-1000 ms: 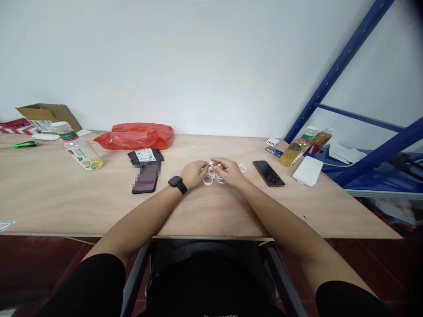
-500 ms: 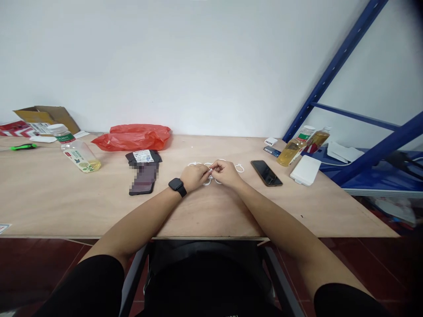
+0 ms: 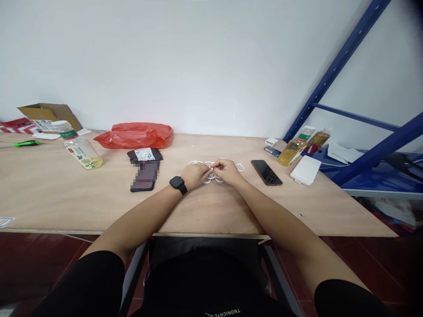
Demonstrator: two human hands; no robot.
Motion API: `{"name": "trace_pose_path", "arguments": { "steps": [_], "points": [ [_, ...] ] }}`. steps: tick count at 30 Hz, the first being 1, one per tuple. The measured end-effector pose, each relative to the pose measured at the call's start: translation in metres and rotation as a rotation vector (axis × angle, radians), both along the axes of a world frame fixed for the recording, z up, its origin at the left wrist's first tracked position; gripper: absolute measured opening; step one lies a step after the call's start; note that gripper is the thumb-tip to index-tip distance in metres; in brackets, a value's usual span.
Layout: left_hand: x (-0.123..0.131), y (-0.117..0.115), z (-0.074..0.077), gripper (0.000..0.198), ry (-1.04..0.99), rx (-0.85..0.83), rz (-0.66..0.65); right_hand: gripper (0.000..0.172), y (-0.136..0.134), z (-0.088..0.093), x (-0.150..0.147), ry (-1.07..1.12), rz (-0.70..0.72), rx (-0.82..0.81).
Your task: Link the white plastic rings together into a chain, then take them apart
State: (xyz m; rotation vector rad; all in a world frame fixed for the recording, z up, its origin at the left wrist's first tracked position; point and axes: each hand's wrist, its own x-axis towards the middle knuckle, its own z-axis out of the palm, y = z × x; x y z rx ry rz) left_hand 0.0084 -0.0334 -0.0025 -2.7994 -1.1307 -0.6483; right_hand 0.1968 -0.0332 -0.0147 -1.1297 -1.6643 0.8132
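Note:
Both hands meet over a looped white cord [image 3: 241,167] lying on the wooden table [image 3: 211,215]. My left hand [image 3: 195,175], with a black watch [image 3: 177,182] on its wrist, has its fingers pinched on the cord. Close against it on the right, my right hand [image 3: 225,171] pinches the same cord between thumb and forefinger. White loops show below the fingertips and on either side of the hands. The part between the fingertips is too small to make out fully.
Right of the hands lie a phone [image 3: 266,172], a white case [image 3: 306,170] and a drink bottle [image 3: 295,146]. To the left are another phone [image 3: 145,176], a red plastic bag [image 3: 135,135], a tilted bottle [image 3: 81,149], a green-handled tool [image 3: 27,143] and a cardboard box [image 3: 51,115].
The view has shifted slightly. Both hands stay together at the cord, with the fingers only slightly moved, and more of the loops shows below them.

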Motion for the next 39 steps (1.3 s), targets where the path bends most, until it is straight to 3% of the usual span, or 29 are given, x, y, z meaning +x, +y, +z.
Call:
{"name": "trace_pose_path", "arguments": {
  "steps": [8, 19, 24, 27, 29, 32, 35, 37, 39],
  "points": [
    [0.001, -0.004, 0.003, 0.038, -0.017, -0.031, -0.009, 0.021, -0.002, 0.003, 0.0, 0.013, 0.062, -0.031],
    [0.011, -0.009, 0.004, 0.032, 0.009, 0.002, 0.01, 0.013, -0.004, -0.002, -0.007, -0.098, -0.105, 0.089],
    [0.005, 0.0, 0.0, 0.037, -0.12, -0.049, 0.078, 0.034, -0.003, 0.003, 0.001, -0.18, -0.07, 0.147],
    [-0.002, 0.007, -0.005, 0.034, -0.202, -0.07, 0.165, 0.049, 0.0, 0.01, 0.019, -0.448, -0.054, 0.248],
    [-0.006, 0.01, -0.008, 0.034, -0.225, -0.087, 0.249, 0.065, 0.003, 0.013, 0.036, -0.648, -0.12, 0.195],
    [-0.008, 0.011, -0.01, 0.055, -0.179, -0.161, 0.331, 0.092, 0.008, 0.013, 0.06, -0.856, -0.157, -0.038],
    [-0.006, 0.008, -0.012, 0.089, -0.045, -0.263, 0.296, 0.101, 0.011, 0.008, 0.07, -0.914, -0.095, -0.232],
    [-0.004, 0.006, -0.013, 0.111, 0.045, -0.3, 0.253, 0.1, 0.013, 0.003, 0.068, -0.916, -0.041, -0.239],
    [-0.003, 0.007, -0.015, 0.121, 0.094, -0.308, 0.229, 0.099, 0.014, -0.004, 0.06, -0.909, -0.004, -0.178]
  ]
}}
